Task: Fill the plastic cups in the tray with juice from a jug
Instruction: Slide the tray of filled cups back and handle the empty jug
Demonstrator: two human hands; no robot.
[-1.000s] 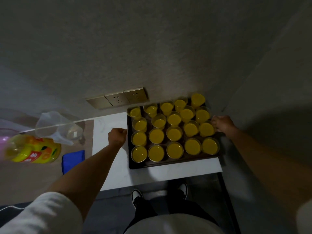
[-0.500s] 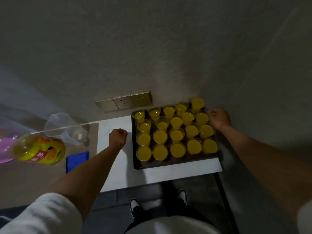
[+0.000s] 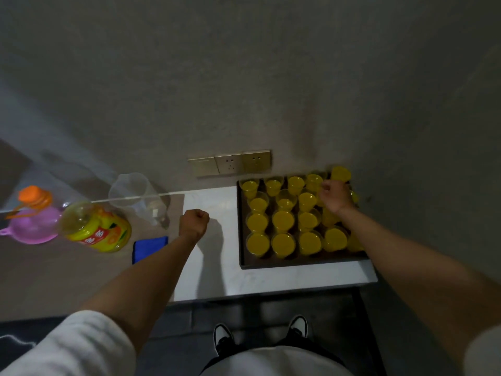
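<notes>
At nine o'clock a pink funnel (image 3: 32,226) and a juice bottle (image 3: 96,227) lie beside the clear jug (image 3: 135,198), which stands empty and set aside, probably because pouring looks finished. A blue cloth (image 3: 149,246) waits near it, likely for spills. Toward the centre the left hand (image 3: 193,222) rests on the white table (image 3: 214,270) as a fist, holding nothing. At two o'clock the dark tray (image 3: 298,261) carries cups (image 3: 283,244) full of juice; the right hand (image 3: 334,198) hovers curled over the far cups, and whether it grips one I cannot tell.

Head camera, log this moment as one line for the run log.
cups in tray: all visible filled | right hand: over far-right cups, grasp unclear | left hand: fist, on counter | jug: empty
</notes>
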